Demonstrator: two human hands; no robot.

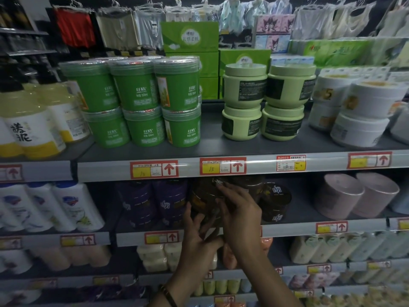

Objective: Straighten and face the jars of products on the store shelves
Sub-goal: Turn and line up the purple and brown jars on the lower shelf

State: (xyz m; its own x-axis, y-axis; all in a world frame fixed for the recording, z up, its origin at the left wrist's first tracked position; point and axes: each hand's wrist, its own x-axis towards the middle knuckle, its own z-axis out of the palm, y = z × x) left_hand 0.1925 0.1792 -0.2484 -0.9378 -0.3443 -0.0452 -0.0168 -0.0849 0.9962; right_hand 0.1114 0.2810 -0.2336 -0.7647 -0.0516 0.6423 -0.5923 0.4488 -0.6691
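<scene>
On the second shelf [287, 229] down, a little left of the middle, both grips meet on a brown jar [202, 196] that stands between the purple jars [155, 202] on its left and a black jar [274, 200] on its right. The left grip [199, 237] comes up from below with its fingers spread and bent round the jar's lower front, so it seems to be holding the jar. The right grip [241, 214] lies across the jar's right side with fairly straight fingers reaching up to the lid, more pressing than clasping, though dim light and blur leave this uncertain. The step in hand looks like turning this jar so its label faces out; which way the label points now cannot be read. To do it well, the base should stay flat on the shelf and the jar should spin on its own axis, with the left grip steadying low while the right one walks the side round. Lifting is not needed and would risk a bump against the shelf above, which sits close over the lid. The black jar is just beside the right wrist, so the elbow should stay in, or that neighbour gets pushed askew. Once the label shows, the jar's front wants to sit level with the fronts of the purple jars, near the shelf lip. Whether a second brown jar sits under or behind this one is hidden.
</scene>
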